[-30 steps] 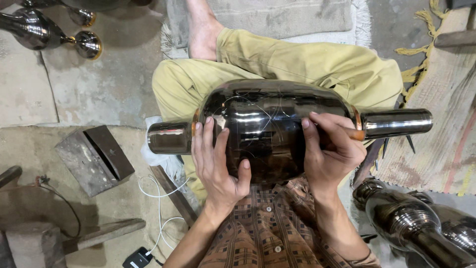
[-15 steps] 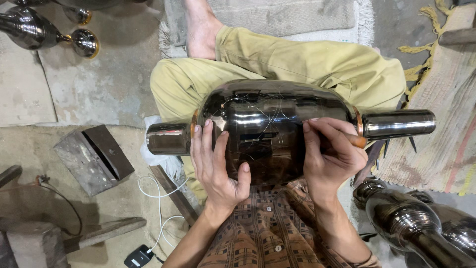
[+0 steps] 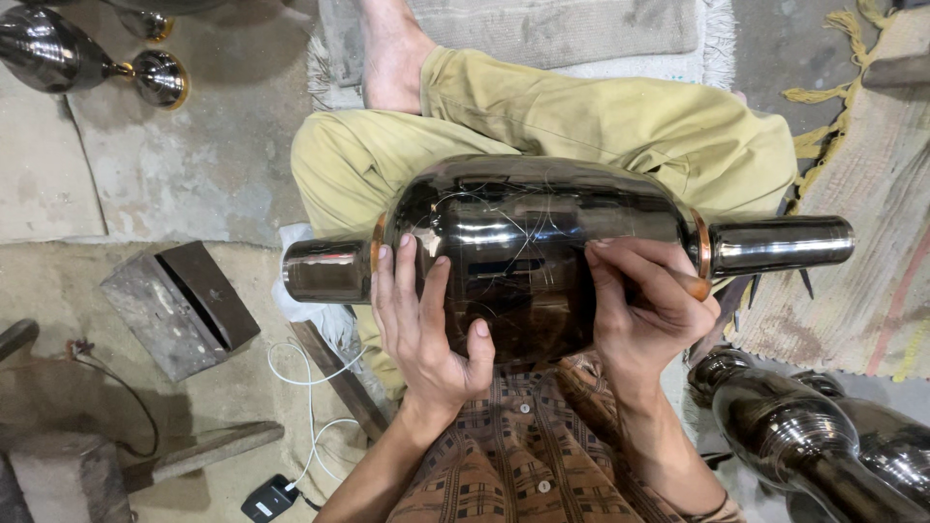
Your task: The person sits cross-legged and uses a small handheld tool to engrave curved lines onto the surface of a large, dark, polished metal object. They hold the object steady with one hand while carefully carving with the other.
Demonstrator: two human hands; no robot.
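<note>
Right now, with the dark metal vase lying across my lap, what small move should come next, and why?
Probably draw the tool tip a little further along the vase: the right hand pinches a wooden-handled tool against it, fine scratched lines already show, and the left hand steadies it.

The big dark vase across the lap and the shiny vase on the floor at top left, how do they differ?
The big dark vase lies across the person's lap, steadied by the left hand and right hand; the shiny vase lies on the bare floor, untouched. The lap vase looks larger and shows fine scratched lines, while the floor vase looks smooth. The lap vase has copper bands at its necks; the floor one has a gold-edged foot. Both are dark, glossy metal, lying sideways.
</note>
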